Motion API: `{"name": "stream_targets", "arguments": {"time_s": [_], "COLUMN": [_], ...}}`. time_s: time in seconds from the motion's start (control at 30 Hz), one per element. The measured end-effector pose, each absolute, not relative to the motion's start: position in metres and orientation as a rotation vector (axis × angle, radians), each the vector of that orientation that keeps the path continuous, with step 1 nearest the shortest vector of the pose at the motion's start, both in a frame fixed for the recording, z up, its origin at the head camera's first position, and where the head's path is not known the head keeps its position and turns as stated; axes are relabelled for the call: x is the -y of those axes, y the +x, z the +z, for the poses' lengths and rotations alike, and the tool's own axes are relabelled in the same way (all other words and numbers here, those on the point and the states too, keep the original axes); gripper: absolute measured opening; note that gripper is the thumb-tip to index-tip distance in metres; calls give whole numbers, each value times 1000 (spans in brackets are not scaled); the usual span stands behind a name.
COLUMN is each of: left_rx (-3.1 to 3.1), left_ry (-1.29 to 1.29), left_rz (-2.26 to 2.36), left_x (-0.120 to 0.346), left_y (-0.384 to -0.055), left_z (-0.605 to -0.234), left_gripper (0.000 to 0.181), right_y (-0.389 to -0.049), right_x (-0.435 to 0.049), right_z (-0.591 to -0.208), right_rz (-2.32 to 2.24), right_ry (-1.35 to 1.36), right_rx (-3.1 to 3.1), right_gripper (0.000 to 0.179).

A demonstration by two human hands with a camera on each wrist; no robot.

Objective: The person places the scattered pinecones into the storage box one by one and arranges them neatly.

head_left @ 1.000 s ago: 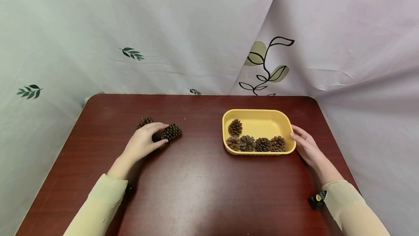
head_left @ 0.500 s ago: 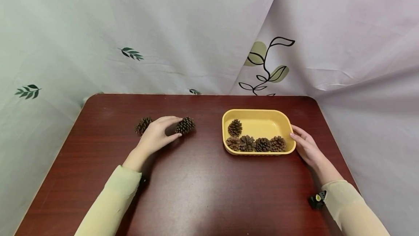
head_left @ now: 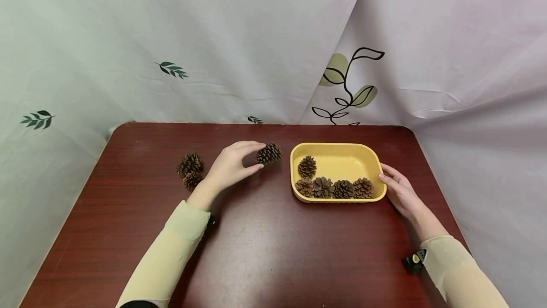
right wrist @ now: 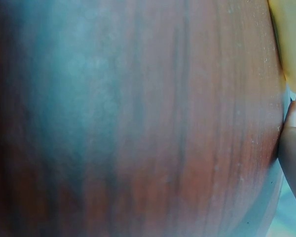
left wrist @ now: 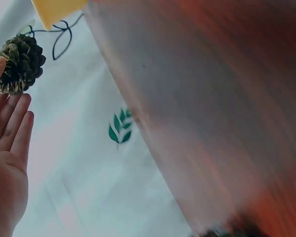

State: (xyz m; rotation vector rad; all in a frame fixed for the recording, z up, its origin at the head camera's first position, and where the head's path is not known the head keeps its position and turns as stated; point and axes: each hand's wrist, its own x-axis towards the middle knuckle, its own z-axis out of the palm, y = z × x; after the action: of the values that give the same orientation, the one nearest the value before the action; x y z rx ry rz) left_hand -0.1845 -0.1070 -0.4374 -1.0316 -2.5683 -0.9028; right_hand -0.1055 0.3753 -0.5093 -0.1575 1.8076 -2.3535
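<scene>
Between thumb and fingertips, my left hand (head_left: 231, 166) pinches a brown pine cone (head_left: 270, 154) just left of the yellow tray (head_left: 337, 199). In the left wrist view this pine cone (left wrist: 20, 64) sits at the ends of the extended fingers, with the thumb on its near side. My right hand (head_left: 400, 190) holds the tray's right end, thumb at the rim and fingers along the outer wall. Inside the tray, several pine cones (head_left: 323, 187) form a row along the near wall, and a single pine cone (head_left: 307, 167) stands behind the row at the left.
Two more pine cones, one farther back (head_left: 190, 163) and one nearer (head_left: 193, 180), lie on the dark red table (head_left: 273, 251) behind the left wrist. A pale curtain (head_left: 239, 42) with leaf prints hangs along the table's back and sides.
My left hand has carried the pine cone rightward and slightly back, toward the tray. The two pine cones left behind now show fully. My right hand and the tray have stayed put.
</scene>
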Motion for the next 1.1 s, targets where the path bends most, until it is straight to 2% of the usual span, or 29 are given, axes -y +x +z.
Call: {"name": "stream_targets", "arguments": {"time_s": [0.63,1.1], "left_rx": [2598,2721], "left_ry": [-1248,-1360], "left_rz": [-811,-716], "left_x": [38,-15], "left_y": [-210,-222], "left_z": [-422,-426], "left_gripper": [44,43], "right_y": [-108,-106], "right_x": [-379,-376], "right_z": [-508,-509], "right_rz": [-2338,-2338], "right_ry": [-140,-132], "right_rx": [-1812,-1823], "right_gripper": [39,39]}}
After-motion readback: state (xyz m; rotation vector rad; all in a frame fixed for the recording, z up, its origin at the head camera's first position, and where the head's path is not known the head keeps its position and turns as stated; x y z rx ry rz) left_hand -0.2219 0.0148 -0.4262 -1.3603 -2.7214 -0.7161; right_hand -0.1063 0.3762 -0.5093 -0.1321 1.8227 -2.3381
